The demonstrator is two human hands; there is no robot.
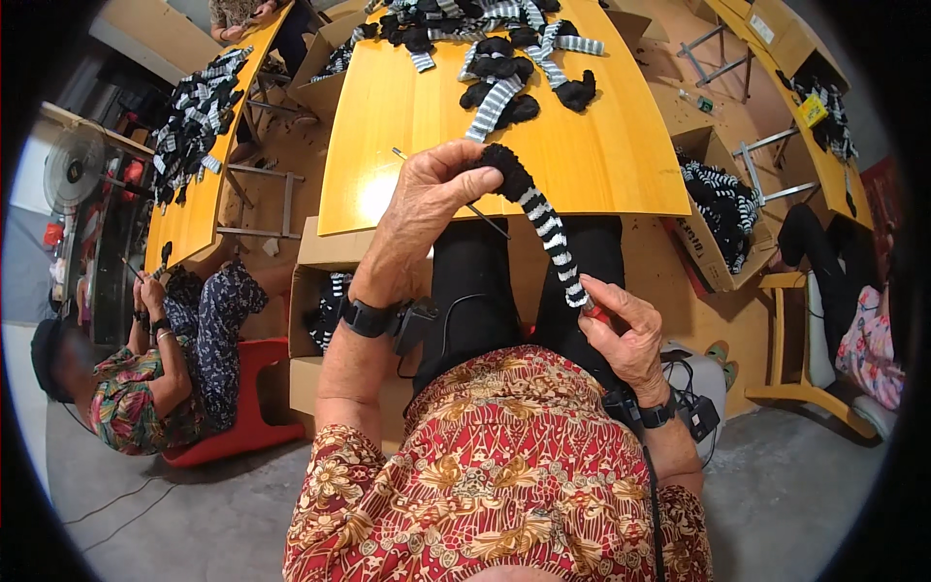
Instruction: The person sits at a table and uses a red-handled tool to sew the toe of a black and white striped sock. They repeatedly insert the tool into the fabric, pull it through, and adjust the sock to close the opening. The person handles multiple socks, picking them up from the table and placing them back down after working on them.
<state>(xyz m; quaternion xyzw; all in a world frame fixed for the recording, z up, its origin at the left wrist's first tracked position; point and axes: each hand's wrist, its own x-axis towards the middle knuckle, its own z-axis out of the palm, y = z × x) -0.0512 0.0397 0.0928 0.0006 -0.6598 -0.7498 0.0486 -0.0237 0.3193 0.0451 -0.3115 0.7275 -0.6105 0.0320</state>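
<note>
A black-and-white striped plush piece with a fluffy black end curves between my two hands above my lap. My left hand pinches the black end between thumb and fingers. At the narrow striped end, my right hand closes thumb and fingers on the tip. Something small and red shows by those fingertips, too hidden to name. A thin dark rod runs behind my left hand, over the table edge; whether the hand touches it I cannot tell.
Black and grey-striped plush pieces lie on the yellow table ahead. Open cartons stand left and right, the right carton holding striped pieces. A seated co-worker is at left, beside another piled table. Another person sits at right.
</note>
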